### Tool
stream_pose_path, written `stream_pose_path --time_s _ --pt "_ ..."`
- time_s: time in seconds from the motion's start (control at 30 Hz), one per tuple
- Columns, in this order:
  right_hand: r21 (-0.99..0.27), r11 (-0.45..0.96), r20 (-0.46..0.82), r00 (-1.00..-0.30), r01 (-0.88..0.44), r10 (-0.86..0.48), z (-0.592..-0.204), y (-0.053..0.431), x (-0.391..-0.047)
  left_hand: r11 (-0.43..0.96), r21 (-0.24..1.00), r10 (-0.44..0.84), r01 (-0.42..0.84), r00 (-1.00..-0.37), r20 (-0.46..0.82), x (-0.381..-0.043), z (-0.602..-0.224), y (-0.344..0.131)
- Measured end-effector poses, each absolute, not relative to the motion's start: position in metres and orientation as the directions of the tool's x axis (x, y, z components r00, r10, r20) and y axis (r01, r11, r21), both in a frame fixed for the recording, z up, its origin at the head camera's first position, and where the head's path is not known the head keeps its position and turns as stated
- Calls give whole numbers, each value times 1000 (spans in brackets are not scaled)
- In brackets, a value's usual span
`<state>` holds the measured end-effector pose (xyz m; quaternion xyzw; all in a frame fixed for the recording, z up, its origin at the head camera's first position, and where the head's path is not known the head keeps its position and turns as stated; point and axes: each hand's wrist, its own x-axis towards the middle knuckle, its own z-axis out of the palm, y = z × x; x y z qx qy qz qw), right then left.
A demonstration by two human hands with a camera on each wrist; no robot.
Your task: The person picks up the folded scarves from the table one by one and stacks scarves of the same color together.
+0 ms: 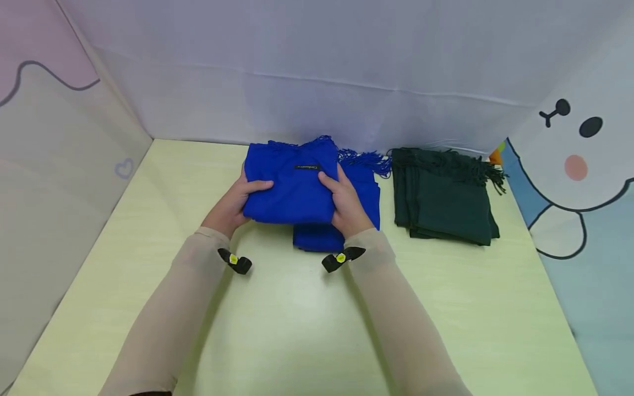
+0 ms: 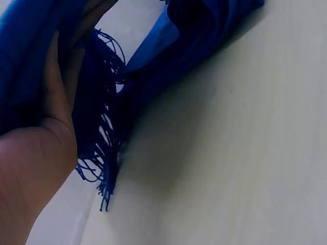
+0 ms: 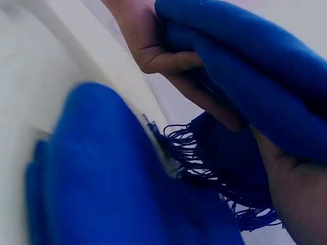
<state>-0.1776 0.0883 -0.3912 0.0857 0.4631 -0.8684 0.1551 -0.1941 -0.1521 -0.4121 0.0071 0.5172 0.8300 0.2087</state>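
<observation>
Both hands hold a folded blue scarf [image 1: 292,192] with a small black label and fringe along its far edge. My left hand [image 1: 238,201] grips its left side, thumb on top and fingers underneath. At the right side my right hand [image 1: 346,201] grips it the same way, thumb close to the label. A second folded blue scarf [image 1: 317,239] lies on the table below and to the right, partly hidden by the held one. In the left wrist view, dark blue fringe [image 2: 106,148] hangs past the left hand [image 2: 41,153]. The right wrist view shows the held scarf's thick folds [image 3: 245,66].
A folded dark green scarf [image 1: 451,203] with fringe lies at the right on the pale table [image 1: 277,330]. A white cloth backdrop [image 1: 317,66] stands along the table's far edge, with printed cartoon panels [image 1: 574,165] at the right side.
</observation>
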Motion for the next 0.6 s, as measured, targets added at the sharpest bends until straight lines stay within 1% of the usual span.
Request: stream_pose_path --time_s 0.13,0.37,0.6 --pt "-785 -531 -280 -947 319 -154 -383 102 -185 -396 849 362 -349 -909 -205 -207 -402 -135" --pt "-791 -546 -267 -959 276 -97 -366 135 -196 -405 859 377 -311 -913 -153 -229 -383 -97" --pt "-782 -576 -242 -967 240 -74 -374 165 -189 -392 854 395 -342 -901 -180 -224 -383 -68"
